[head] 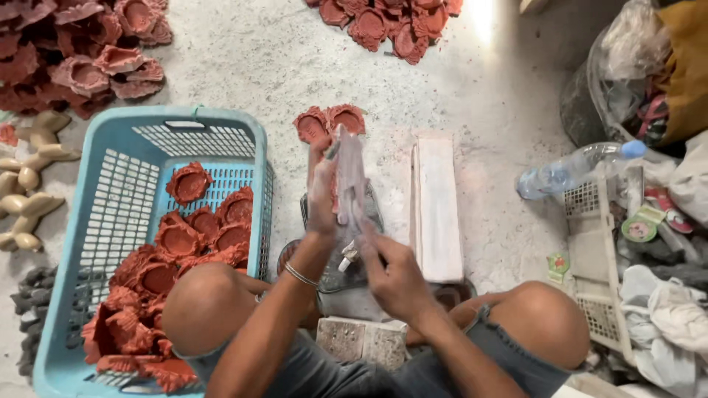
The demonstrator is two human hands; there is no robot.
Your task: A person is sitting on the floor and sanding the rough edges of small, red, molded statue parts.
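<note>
My left hand (322, 193) is raised over the floor and grips the upper part of a dusty, whitish plastic bag (351, 173) that hangs upright between my hands. My right hand (391, 271) holds the lower end of the same bag, near a small white piece (346, 258) at its bottom. Both hands are powdered white. Two red clay lamps (330, 120) lie on the floor just beyond the bag. A dark round dish (346, 284) sits under my hands, between my knees.
A light blue plastic basket (125, 184) at the left holds several red clay lamps (184, 250). More lamps are heaped at the top left (81, 51) and top centre (387, 22). A white slab (436, 206) lies to the right; a plastic bottle (571, 169) and cluttered crate (597, 258) beyond.
</note>
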